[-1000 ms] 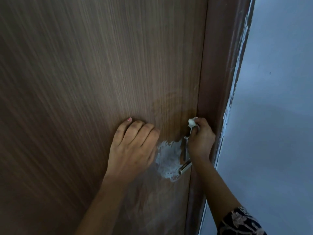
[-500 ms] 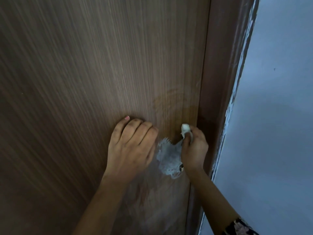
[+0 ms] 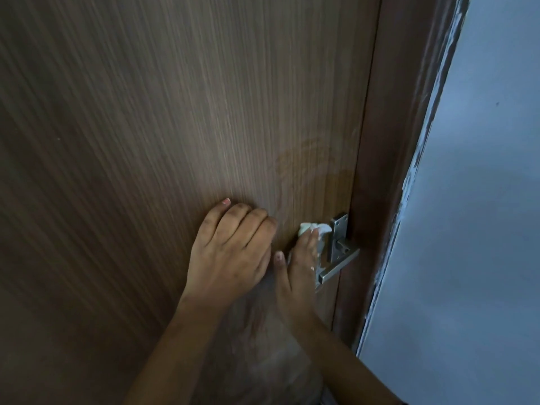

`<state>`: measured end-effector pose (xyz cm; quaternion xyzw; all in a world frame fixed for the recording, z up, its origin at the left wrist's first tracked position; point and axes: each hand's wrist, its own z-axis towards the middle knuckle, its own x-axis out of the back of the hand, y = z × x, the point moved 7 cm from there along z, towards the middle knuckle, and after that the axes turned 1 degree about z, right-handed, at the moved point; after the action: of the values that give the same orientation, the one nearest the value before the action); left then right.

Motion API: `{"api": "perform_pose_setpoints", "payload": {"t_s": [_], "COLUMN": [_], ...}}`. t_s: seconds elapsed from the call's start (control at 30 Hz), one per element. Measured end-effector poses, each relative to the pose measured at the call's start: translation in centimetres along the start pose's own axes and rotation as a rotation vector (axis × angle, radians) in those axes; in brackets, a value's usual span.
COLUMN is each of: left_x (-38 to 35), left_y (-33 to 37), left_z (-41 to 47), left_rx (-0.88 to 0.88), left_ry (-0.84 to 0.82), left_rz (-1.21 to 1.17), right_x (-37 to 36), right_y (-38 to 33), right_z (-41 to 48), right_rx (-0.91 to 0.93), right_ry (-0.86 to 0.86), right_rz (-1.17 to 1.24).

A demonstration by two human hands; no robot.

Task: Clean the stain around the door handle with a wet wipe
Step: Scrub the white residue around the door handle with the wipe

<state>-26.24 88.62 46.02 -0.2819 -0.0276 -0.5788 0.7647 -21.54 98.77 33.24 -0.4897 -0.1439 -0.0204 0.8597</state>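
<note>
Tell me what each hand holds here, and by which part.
The right hand presses a bunched wet wipe against the door under its fingers, its upper end poking out beside the door handle. The left hand holds nothing, flat on the door.

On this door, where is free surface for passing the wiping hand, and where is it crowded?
Free: the wide door panel above both hands, up to the frame. Crowded: beside the handle, where the right hand presses the wet wipe close to the flat left hand.

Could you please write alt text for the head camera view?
A person's right hand presses a white wet wipe against a brown wooden door beside its metal handle. The left hand rests flat on the door alongside.
</note>
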Motion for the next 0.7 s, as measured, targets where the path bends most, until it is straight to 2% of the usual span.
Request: {"api": "perform_pose_setpoints", "payload": {"t_s": [0.07, 0.17, 0.27, 0.4, 0.5, 0.6, 0.7], "left_x": [-0.1, 0.0, -0.1, -0.5, -0.5, -0.4, -0.4], "left_y": [0.2, 0.3, 0.6, 0.8, 0.8, 0.7, 0.7], "left_z": [-0.1, -0.3, -0.6, -1.1, -1.1, -1.2, -1.3], "left_rx": [-0.008, -0.014, -0.024, -0.041, -0.031, -0.038, -0.038], "left_ry": [-0.003, 0.008, 0.003, -0.021, -0.003, 0.009, 0.013], "left_rz": [0.015, 0.025, 0.022, 0.01, 0.015, 0.02, 0.024], "right_x": [-0.1, -1.6, -2.3, -1.1, -1.4, -2.8, -3.1], "right_y": [-1.5, -1.4, 1.5, 2.2, -0.7, -0.3, 3.4], "right_z": [0.1, -2.4, -4.7, -2.4, -1.9, -4.6, -6.6], "right_rx": [0.071, 0.168, 0.075, -0.076, 0.072, 0.211, 0.114], "right_ry": [0.0, -0.086, -0.158, -0.034, -0.012, -0.088, -0.169], "right_rz": [-0.049, -0.188, -0.193, -0.025, -0.136, -0.268, -0.259]}}
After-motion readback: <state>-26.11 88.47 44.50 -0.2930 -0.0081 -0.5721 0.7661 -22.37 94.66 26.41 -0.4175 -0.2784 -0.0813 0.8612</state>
